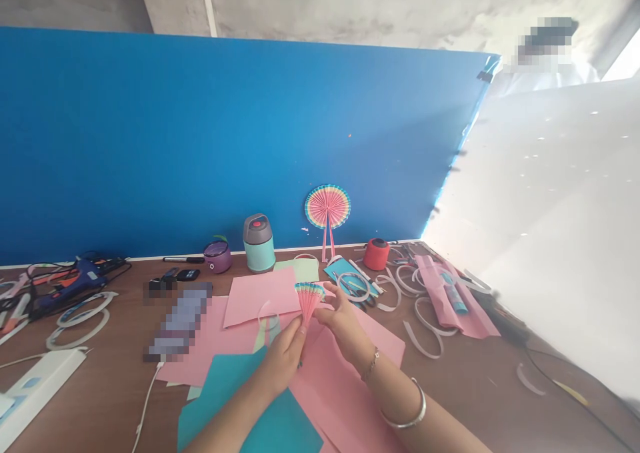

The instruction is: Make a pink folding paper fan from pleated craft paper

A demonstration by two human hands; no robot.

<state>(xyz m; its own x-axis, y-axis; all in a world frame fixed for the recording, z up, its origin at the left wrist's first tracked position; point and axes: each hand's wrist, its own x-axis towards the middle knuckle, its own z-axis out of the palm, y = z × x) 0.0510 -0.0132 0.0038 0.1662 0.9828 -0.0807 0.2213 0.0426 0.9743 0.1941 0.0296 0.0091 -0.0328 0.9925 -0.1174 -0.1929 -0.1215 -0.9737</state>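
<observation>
A small pleated paper fan, pink with yellow and teal bands along its top edge, stands partly spread above the paper sheets. My left hand is closed round its narrow lower end, thumb in front. At the fan's right edge, the curled fingers and thumb of my right hand grip the pleats. Beneath both hands lie pink paper sheets and a teal sheet. Against the blue panel stands a round pleated paper fan with two pink strips as legs.
A phone, a glue gun and a power strip lie at left. Along the back stand a purple pot, a teal flask and a red container. Curled white strips lie right. A person is behind the white panel.
</observation>
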